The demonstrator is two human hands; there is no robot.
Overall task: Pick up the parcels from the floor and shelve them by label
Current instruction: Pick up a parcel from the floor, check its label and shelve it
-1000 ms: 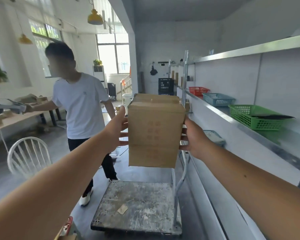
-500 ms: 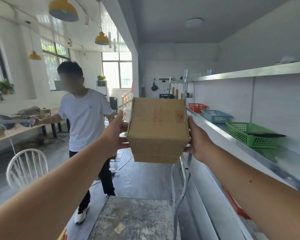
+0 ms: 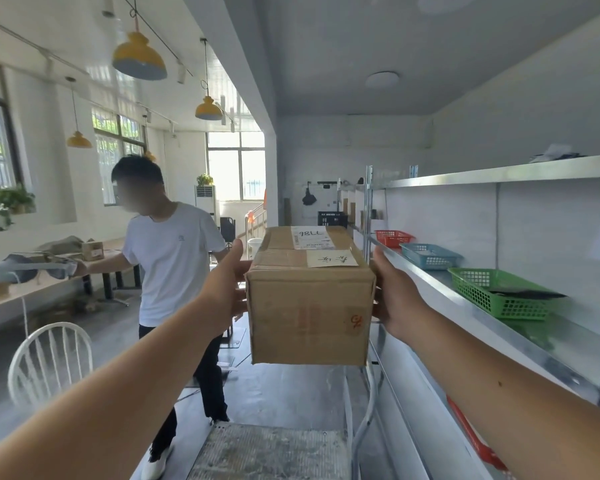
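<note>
A brown cardboard parcel [image 3: 309,313] hangs in front of me at chest height, clamped between both hands. My left hand [image 3: 227,289] presses flat on its left side and my right hand [image 3: 394,299] on its right side. White labels with handwriting [image 3: 329,258] lie on its top face, and a small red-marked sticker sits low on the near face. The metal shelf [image 3: 492,320] runs along the right wall, just right of the parcel.
On the shelf stand a green basket [image 3: 499,294], a blue basket [image 3: 430,255] and a red basket [image 3: 392,237]. A platform trolley [image 3: 271,452] sits on the floor below the parcel. A person in a white T-shirt [image 3: 174,265] stands to the left, near a white chair [image 3: 49,365].
The parcel has tipped toward me, so its labelled top face now shows. My view has lifted, and the trolley has slid lower in the frame. Both hands have kept their hold.
</note>
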